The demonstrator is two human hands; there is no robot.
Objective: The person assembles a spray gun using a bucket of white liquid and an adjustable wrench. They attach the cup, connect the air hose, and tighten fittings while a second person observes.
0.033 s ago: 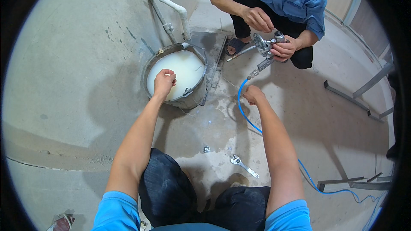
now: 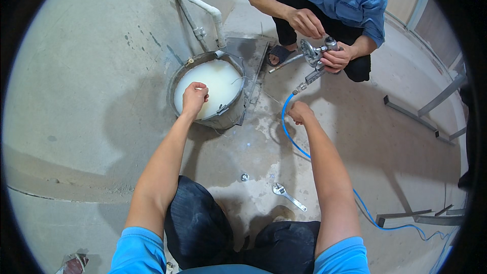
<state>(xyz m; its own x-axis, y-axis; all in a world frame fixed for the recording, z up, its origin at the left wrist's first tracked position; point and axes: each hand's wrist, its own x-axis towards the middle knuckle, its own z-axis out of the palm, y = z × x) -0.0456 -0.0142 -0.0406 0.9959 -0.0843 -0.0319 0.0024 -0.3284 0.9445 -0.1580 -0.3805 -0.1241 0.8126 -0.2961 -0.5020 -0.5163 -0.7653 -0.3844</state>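
My left hand [image 2: 194, 99] is closed, fingers curled, above the near left part of a dark bucket [image 2: 231, 117] full of cloudy whitish liquid [image 2: 218, 78]. What its fingers hold, if anything, is hidden. Just right of a blue hose [image 2: 285, 128], my right hand [image 2: 303, 113] is closed too. A thin pale strand [image 2: 272, 98] runs toward its fingertips; I cannot tell whether they grip it. Beyond, a co-worker's hand [image 2: 337, 60] holds a metal spray gun [image 2: 315, 56] joined to the hose, and their other hand [image 2: 306, 23] pinches near its top.
An adjustable wrench [image 2: 289, 197] and a small round metal part [image 2: 245, 177] lie on the floor before my knees. White pipe [image 2: 205, 7] bends down behind the bucket beside a dark flat plate [image 2: 256, 53]. Metal bars [image 2: 416, 114] lie at right. The co-worker squats opposite.
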